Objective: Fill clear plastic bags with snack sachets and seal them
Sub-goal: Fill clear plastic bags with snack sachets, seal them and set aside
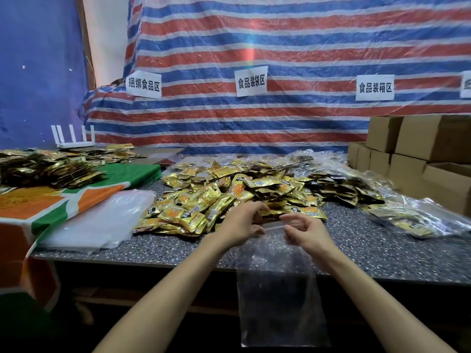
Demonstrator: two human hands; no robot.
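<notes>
An empty clear plastic bag [279, 296] hangs over the table's front edge, held up by its top rim. My left hand [240, 224] pinches the rim's left end and my right hand [304, 234] pinches the right end, fingers curled. Just beyond my hands lies a big heap of gold and yellow snack sachets [221, 197] on the speckled table [382, 248]. Filled clear bags of sachets [407, 220] lie to the right.
A stack of flat clear bags [102, 222] lies left of the heap. Further left, an orange and green cloth [76, 197] carries another sachet pile [48, 169] and rubber bands [23, 197]. Cardboard boxes [418, 151] stand at the back right. A white router [74, 136] sits at the back left.
</notes>
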